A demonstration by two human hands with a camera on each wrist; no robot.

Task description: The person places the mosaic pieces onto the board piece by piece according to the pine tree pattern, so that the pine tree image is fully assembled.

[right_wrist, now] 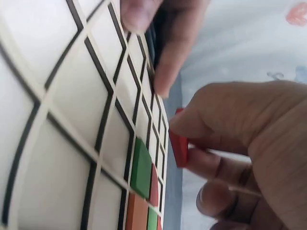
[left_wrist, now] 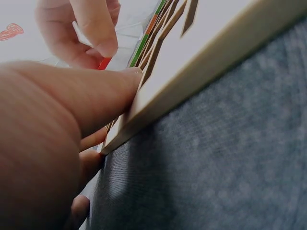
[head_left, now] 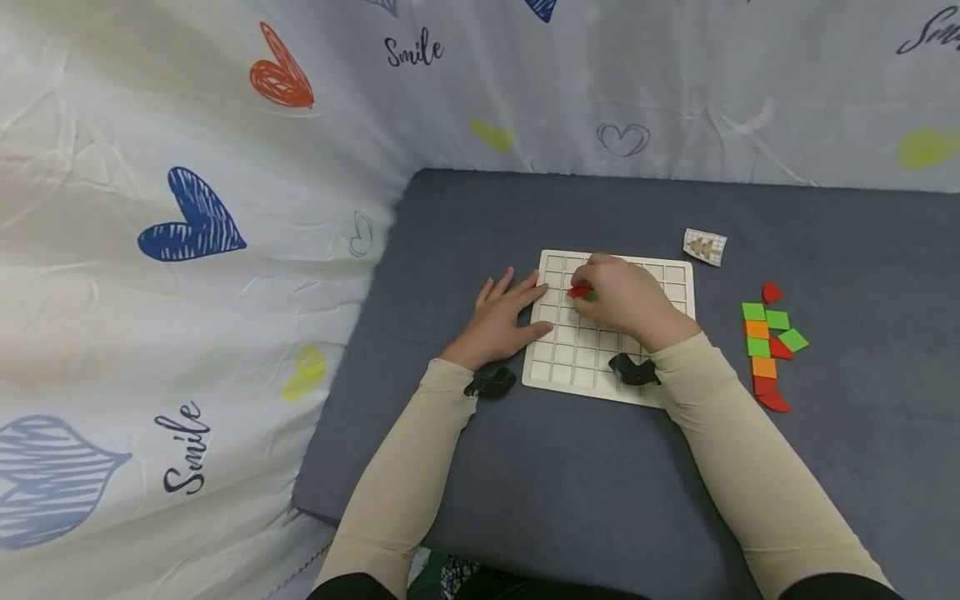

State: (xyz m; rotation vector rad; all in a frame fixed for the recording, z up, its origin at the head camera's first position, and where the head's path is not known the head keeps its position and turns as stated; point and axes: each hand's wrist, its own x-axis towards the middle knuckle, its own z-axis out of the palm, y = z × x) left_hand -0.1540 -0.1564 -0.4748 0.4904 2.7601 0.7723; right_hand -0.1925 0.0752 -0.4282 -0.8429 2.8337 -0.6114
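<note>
The pale wooden grid board (head_left: 558,354) lies on the dark grey table, split into square cells by raised ridges. My right hand (head_left: 626,300) is over its upper part, pinching a small red tile (right_wrist: 179,146) between thumb and fingers, just above the board's surface. Green (right_wrist: 141,167), orange (right_wrist: 136,211) and red (right_wrist: 153,187) tiles sit in cells nearby; the head view hides most of them behind the right hand. At the board's left edge rests my left hand (head_left: 498,321), fingers spread and straight, thumb on the rim.
To the right of the board lie several loose tiles, green (head_left: 753,312), orange (head_left: 763,367) and red (head_left: 772,292), some lined up in a column. A small printed card (head_left: 705,247) lies past the board's upper right corner. A white printed curtain (head_left: 360,125) borders the table (head_left: 480,217).
</note>
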